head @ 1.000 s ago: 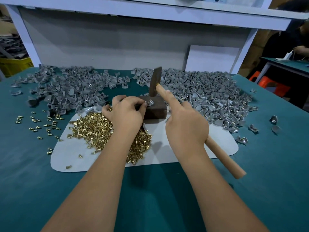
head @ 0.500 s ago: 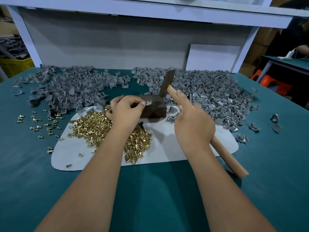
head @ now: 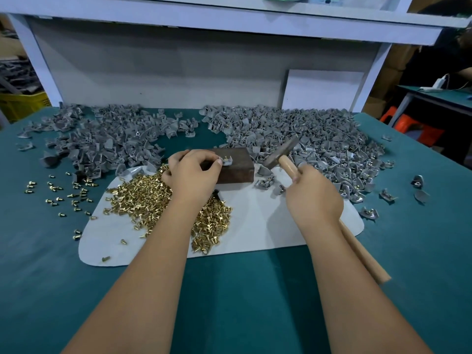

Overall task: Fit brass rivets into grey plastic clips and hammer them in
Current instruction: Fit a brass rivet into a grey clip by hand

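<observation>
Hammer (head: pixel 283 152) handle runs toward the viewer — head tilted far-right.

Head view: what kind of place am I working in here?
Most likely a small factory assembly bench doing piecework. Heaps of grey clips cover the green table, a pile of brass rivets lies on a white mat, and a second bench stands at the right.

Grey clip (head: pixel 227 160) with brass rivet (head: pixel 225 157) upright on dark block (head: pixel 236 166), hammer (head: pixel 281 152) tilted beside it
</observation>
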